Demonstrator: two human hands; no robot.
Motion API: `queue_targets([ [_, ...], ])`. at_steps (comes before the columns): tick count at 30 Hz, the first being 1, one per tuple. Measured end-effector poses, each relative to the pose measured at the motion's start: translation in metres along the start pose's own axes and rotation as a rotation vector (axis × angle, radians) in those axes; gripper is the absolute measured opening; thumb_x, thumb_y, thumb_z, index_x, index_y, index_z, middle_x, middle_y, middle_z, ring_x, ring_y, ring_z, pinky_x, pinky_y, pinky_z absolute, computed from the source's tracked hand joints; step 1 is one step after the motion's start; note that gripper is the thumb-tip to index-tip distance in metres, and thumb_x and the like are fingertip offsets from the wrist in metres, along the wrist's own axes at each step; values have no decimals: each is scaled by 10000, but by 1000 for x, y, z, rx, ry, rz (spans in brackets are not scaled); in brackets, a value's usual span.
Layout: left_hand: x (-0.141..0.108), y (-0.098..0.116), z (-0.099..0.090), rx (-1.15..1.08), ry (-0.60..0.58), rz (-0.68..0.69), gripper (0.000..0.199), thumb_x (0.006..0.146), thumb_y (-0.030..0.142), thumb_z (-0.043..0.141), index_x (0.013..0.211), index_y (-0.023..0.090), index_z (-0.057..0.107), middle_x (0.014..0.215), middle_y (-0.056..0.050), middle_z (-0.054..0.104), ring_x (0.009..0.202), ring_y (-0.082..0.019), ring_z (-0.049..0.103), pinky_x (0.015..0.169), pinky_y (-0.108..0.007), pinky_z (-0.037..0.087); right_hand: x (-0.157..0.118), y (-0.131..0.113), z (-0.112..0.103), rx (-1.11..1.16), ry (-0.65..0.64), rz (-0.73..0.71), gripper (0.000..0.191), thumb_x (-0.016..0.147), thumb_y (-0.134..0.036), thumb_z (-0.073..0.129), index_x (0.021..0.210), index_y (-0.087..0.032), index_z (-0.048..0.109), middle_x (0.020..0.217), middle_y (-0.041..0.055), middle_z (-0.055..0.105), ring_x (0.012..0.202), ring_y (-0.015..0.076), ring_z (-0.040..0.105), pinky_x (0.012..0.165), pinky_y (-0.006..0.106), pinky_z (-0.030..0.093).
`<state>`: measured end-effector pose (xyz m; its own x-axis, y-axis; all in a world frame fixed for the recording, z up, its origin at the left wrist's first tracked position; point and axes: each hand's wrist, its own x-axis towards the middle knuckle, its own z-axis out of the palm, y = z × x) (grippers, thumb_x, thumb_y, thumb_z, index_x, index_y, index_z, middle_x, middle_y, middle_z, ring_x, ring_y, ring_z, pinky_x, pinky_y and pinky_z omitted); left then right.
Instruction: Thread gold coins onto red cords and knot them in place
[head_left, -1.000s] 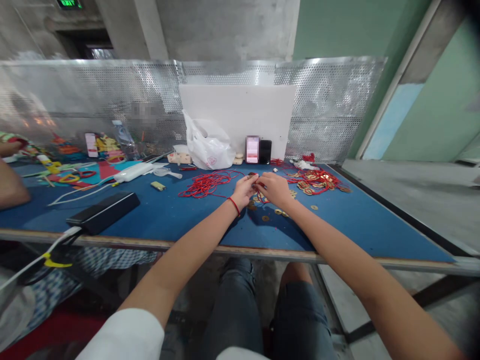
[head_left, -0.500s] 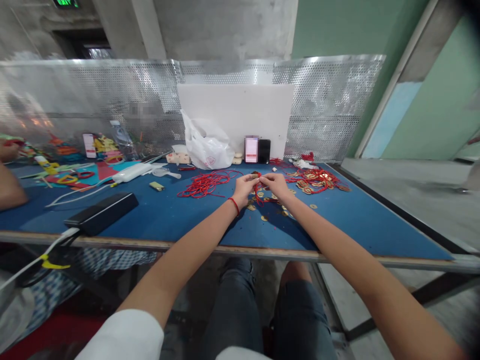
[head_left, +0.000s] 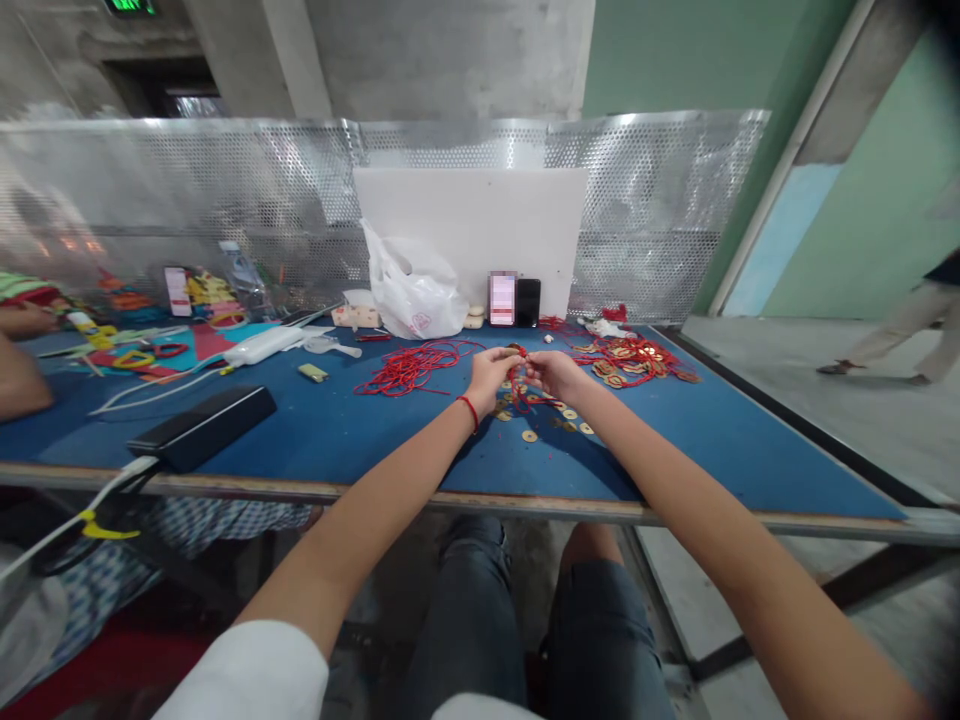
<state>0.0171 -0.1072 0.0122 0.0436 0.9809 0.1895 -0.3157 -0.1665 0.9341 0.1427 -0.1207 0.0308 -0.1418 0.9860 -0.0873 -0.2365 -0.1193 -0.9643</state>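
A blue table (head_left: 330,440) fills the view. Two red heaps (head_left: 409,370) sit at 11 and 1 o'clock from the hands. About six coins (head_left: 529,436) lie at 5 o'clock. The left hand (head_left: 487,378) and right hand (head_left: 553,375) both pinch one red string (head_left: 515,378). Since the last frame, the hands moved closer, and a walker (head_left: 885,325) came in at 2 o'clock.

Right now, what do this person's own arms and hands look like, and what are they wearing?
The left hand and right hand are bare, without gloves. The left arm comes out of a white short sleeve and has a thin red cord bracelet at the wrist. The right arm shows no band.
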Motion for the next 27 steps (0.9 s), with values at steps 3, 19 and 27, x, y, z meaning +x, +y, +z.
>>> queue_targets([
  [3, -1, 0, 0, 19, -19, -12, 78, 607, 65, 677, 670, 108, 660, 642, -43, 657, 594, -104, 581, 621, -229, 439, -2, -3, -3, -56, 24, 32, 175, 768, -155, 504, 605, -167, 441, 444, -71, 323, 353, 42, 213, 350, 186, 195],
  [19, -4, 9, 2, -94, -31, -194, 90, 693, 89, 607, 610, 120, 599, 553, -32, 615, 536, -106, 572, 565, -218, 427, 3, 5, 0, -457, 149, -434, 134, 656, -252, 588, 572, -149, 582, 508, -24, 516, 496, 74, 409, 500, 207, 334],
  [27, -1, 8, 0, -229, -109, -279, 64, 753, 121, 625, 691, 119, 608, 596, -23, 620, 556, -94, 593, 550, -195, 430, 11, 7, -3, -471, 176, -525, 127, 656, -260, 585, 599, -147, 587, 580, -9, 575, 574, 95, 474, 580, 220, 383],
])
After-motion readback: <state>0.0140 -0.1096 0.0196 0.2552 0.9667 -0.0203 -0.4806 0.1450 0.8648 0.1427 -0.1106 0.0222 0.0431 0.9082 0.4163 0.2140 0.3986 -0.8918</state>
